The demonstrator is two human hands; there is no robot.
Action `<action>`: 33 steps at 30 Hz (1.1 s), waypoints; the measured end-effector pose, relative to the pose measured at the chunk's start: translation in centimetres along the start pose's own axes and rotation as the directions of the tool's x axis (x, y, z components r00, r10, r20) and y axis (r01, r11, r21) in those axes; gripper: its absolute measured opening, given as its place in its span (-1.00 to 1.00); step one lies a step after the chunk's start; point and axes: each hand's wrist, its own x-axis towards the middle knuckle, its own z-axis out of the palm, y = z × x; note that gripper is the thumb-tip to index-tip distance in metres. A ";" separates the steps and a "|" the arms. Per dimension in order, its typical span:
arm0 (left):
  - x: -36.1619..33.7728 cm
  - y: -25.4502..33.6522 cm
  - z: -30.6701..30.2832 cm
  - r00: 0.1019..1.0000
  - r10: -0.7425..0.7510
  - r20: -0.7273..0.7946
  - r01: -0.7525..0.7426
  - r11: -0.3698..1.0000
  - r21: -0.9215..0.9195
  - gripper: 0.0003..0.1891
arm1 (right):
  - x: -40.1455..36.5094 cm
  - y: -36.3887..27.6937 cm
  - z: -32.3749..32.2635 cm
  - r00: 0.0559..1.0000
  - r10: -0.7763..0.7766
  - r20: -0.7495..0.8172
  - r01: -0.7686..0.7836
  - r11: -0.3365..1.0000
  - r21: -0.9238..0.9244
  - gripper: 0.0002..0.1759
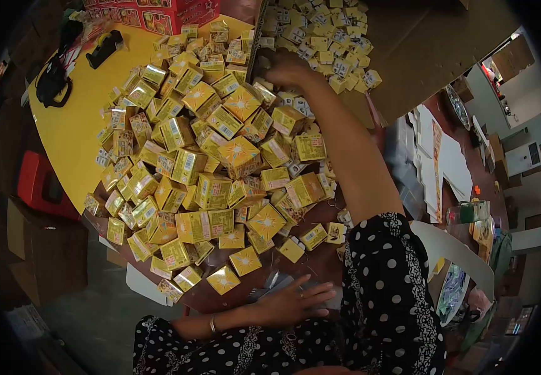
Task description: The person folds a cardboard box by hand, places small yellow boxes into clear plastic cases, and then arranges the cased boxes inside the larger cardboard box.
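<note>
A large heap of small shiny yellow boxes [239, 156] with orange star prints covers the middle of the table. My right hand [285, 69] reaches to the far side of the heap, beside the upright edge of a cardboard box. Its fingers point down among the small items in shadow, so what they touch or hold is hidden. Close to my body, my left hand [295, 303] lies with its fingers stretched and slightly apart, holding nothing. Clear plastic [277, 282] lies just beyond it, at the table's near edge.
Inside the cardboard box [408, 56] are many small white-and-yellow pieces [333, 37]. A red printed carton [158, 14] stands at the far left, near a black tape dispenser [104, 49] and a black pouch [53, 81]. A glass jar [468, 212] is at right.
</note>
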 end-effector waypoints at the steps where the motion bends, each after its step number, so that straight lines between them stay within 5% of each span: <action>1: 0.0 0.0 -0.2 1.000 -0.004 0.012 0.004 1.000 0.004 -0.39 | -0.6 0.0 -0.2 0.998 0.032 0.050 -0.032 0.999 -0.013 -0.20; 3: 0.0 0.0 -0.2 1.000 0.002 -0.003 -0.002 1.000 0.025 -0.41 | -2.0 0.9 0.3 0.996 -0.066 0.051 0.081 0.913 -0.400 -0.18; 17: 1.3 1.6 -2.8 0.998 -0.038 0.047 0.034 0.997 0.068 -0.46 | -21.3 8.8 0.9 0.972 0.235 -0.029 -0.235 0.942 -0.240 -0.17; 23: 1.5 2.6 -3.0 0.996 -0.033 0.078 0.018 0.982 0.189 -0.48 | -26.9 9.7 -0.2 0.987 0.158 0.006 -0.155 0.974 -0.166 -0.23; 26: 1.8 3.0 -3.1 0.996 -0.016 0.084 -0.008 0.958 0.287 -0.47 | -28.8 9.6 -1.5 0.990 0.140 -0.010 -0.139 0.989 0.042 -0.27; 28: 1.9 3.4 -3.0 0.996 -0.015 0.092 -0.014 0.949 0.313 -0.47 | -30.9 9.0 -2.2 0.967 0.130 -0.220 -0.177 0.961 -0.214 -0.31; 29: 1.8 3.6 -3.1 0.996 -0.019 0.085 -0.010 0.944 0.331 -0.45 | -31.7 9.6 -1.8 0.947 -0.010 -0.320 -0.085 0.956 -0.282 -0.37; 33: 1.6 3.8 -3.5 0.998 -0.029 0.049 0.010 0.938 0.346 -0.37 | -38.4 4.6 -3.3 0.969 0.045 -0.245 -0.074 0.991 -0.110 -0.45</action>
